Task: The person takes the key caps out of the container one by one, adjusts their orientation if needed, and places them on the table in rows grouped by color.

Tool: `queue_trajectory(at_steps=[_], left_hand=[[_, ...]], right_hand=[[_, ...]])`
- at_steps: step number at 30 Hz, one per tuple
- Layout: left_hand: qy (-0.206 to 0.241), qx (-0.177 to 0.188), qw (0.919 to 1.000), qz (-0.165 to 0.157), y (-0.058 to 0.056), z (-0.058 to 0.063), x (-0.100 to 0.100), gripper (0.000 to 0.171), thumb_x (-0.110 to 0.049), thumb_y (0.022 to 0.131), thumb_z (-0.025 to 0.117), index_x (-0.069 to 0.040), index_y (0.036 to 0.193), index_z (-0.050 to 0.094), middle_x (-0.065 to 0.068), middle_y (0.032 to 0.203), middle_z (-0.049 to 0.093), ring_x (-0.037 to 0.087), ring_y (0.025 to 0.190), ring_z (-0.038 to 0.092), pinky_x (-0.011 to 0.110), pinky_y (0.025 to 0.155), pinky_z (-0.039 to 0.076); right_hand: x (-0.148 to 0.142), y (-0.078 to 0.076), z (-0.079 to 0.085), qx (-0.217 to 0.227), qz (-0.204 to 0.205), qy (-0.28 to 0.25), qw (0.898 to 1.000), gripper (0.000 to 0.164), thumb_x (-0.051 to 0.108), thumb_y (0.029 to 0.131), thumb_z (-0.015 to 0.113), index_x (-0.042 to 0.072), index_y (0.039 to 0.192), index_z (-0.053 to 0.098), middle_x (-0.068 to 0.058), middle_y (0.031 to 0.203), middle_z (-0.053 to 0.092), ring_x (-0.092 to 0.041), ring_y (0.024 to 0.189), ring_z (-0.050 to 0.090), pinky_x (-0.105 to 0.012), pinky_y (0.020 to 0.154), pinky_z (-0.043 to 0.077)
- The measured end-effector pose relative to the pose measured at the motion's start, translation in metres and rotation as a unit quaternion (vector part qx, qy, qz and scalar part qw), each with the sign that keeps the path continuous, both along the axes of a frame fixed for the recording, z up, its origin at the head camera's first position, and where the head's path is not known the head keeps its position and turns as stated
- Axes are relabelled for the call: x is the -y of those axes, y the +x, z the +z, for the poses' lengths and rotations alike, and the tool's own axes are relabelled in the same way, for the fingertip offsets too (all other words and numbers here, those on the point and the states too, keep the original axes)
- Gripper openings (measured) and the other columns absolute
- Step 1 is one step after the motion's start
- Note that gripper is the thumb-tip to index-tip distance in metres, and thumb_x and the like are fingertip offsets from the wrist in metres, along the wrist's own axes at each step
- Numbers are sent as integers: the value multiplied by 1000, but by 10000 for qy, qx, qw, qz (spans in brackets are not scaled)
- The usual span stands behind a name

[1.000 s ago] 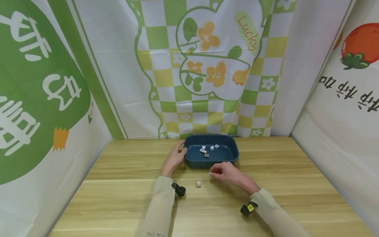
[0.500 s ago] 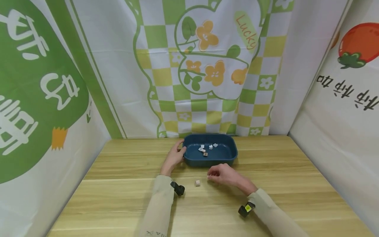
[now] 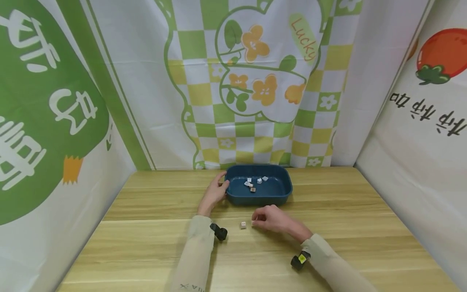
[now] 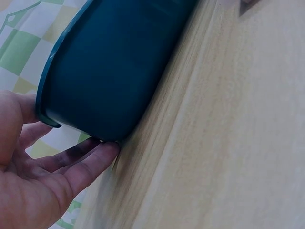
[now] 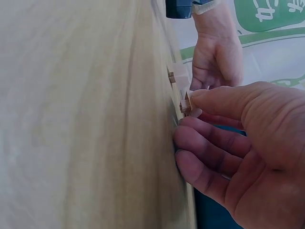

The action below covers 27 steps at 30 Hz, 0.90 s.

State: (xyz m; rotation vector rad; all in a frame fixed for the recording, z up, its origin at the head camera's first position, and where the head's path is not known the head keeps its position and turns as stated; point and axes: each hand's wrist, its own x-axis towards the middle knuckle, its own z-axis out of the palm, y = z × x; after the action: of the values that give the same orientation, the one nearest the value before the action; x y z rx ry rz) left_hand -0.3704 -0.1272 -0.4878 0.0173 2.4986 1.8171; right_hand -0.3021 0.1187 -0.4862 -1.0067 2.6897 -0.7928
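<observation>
My left hand (image 3: 215, 192) holds the left end of a dark blue rectangular bin (image 3: 259, 200). In the left wrist view, its thumb lies at the bin's rim and its fingertips (image 4: 110, 149) touch the lower corner. Several small white cubes (image 3: 259, 181) lie inside the bin, one of them with a brown face (image 3: 253, 190). In front of the bin, my right hand (image 3: 275, 219) pinches a small white cube (image 3: 253, 223) between thumb and forefinger, low over the table. Just left of it, another white cube (image 3: 243, 225) with faint marks on top sits on the wood.
The wooden table (image 3: 153, 239) spreads around both arms. A patterned cloth (image 3: 240, 134) hangs right behind the bin, and printed cloths stand at the left and right sides. A small black camera is strapped to each wrist.
My right hand has moved left and slightly toward me, bringing its pinched cube close to the one on the table. My left hand stays at the bin.
</observation>
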Motion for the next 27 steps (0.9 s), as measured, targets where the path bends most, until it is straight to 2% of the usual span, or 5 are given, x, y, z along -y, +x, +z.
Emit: queue_trajectory(at_steps=[11, 27], left_hand=[[-113, -57, 9999, -42, 1, 1, 1, 50, -27, 104, 48, -24, 153, 35, 23, 134, 55, 32, 115, 60, 38, 82, 55], [-105, -80, 9999, -86, -1, -1, 1, 50, -25, 105, 47, -24, 153, 35, 23, 128, 57, 30, 107, 61, 37, 79, 56]], right_hand=[[2, -1, -5, -62, -5, 132, 9999, 5, 25, 92, 70, 21, 94, 73, 12, 77, 63, -3, 68, 53, -19, 63, 46], [2, 1, -3, 153, 12, 214, 9997, 10, 24, 91, 71, 18, 99, 72, 10, 78, 62, -4, 69, 53, -19, 63, 46]])
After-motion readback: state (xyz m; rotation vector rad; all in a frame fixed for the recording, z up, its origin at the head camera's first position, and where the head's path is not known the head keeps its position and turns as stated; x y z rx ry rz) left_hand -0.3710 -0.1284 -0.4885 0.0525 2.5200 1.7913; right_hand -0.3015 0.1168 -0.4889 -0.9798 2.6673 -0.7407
